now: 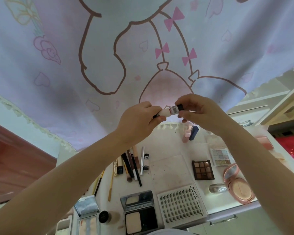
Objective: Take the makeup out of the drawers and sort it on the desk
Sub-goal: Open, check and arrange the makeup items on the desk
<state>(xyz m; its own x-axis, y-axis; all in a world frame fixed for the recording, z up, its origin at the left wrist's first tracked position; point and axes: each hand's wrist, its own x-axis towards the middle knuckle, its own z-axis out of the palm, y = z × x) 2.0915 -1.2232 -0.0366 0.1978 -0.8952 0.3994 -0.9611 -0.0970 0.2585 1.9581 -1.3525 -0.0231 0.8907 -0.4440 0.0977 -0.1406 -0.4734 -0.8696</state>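
Two hands hold one small tube. On the bench: two eyeshadow palettes, one lash tray, roughly ten pencils and brushes, hard to separate.

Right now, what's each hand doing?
Left hand: grips the white body of a small lipstick-like tube.
Right hand: pinches the tube's dark cap end.

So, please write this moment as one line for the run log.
hands: left and right both grip small tube, raised | desk: brushes, palettes, compacts laid out | step: inspecting
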